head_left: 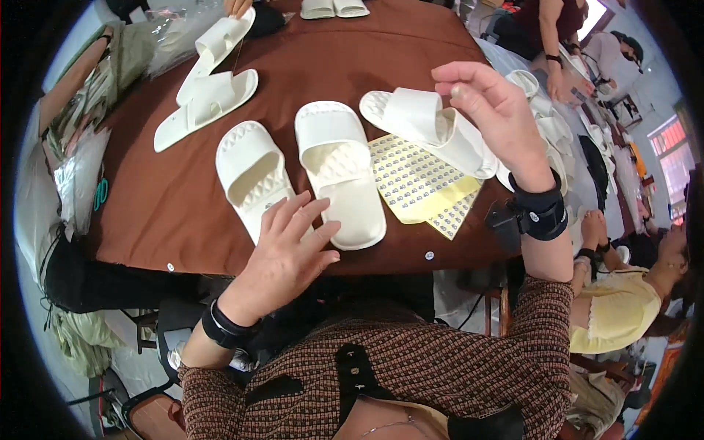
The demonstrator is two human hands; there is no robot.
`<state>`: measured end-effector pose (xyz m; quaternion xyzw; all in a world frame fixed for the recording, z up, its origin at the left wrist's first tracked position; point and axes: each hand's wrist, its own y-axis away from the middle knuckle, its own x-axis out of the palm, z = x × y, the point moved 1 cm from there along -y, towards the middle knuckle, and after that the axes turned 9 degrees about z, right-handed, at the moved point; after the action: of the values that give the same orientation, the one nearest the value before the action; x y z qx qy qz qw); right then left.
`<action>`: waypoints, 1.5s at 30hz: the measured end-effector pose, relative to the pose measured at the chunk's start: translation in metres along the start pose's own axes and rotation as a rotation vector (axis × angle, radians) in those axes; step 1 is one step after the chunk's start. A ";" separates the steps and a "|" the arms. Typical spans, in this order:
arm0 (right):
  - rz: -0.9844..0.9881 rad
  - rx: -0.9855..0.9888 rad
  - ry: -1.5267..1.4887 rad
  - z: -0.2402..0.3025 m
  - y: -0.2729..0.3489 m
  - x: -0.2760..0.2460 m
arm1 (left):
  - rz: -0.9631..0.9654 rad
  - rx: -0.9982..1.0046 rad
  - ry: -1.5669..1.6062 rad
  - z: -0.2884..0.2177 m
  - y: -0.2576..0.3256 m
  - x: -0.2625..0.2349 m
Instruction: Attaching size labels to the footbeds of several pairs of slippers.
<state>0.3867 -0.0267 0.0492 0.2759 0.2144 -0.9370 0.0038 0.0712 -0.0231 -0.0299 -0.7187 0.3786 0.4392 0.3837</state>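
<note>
Two white slippers lie side by side before me, a left one [249,155] and a middle one [326,143], toes pointing away. My left hand [282,246] is open over the heel of the left slipper, fingers spread, fingertips close to the middle one. My right hand [502,117] hangs above another pair of white slippers [414,114], its thumb and fingers curled together. Whatever its fingertips hold, if anything, is too small to make out. Partly under that pair rests a yellowish sheet of small printed round stickers [411,180].
The brown cloth-covered table [161,220] carries more white slippers [209,103] at the far left. Further white slippers [546,110] are heaped at the right. Two small round stickers [430,256] lie along the near edge. Green-handled scissors [100,194] are at the left. Other people sit around.
</note>
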 end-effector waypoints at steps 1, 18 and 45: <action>-0.014 0.013 -0.004 0.001 0.004 -0.008 | 0.007 0.010 -0.006 -0.002 -0.003 0.003; 0.101 0.210 0.040 -0.038 0.098 0.065 | -0.011 -0.027 0.004 0.002 -0.011 0.031; 0.144 0.174 0.092 -0.064 0.095 0.085 | -0.110 -0.032 0.146 0.012 -0.005 0.037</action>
<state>0.3598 -0.0777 -0.0814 0.3326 0.1120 -0.9356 0.0376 0.0834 -0.0185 -0.0664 -0.7745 0.3587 0.3698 0.3670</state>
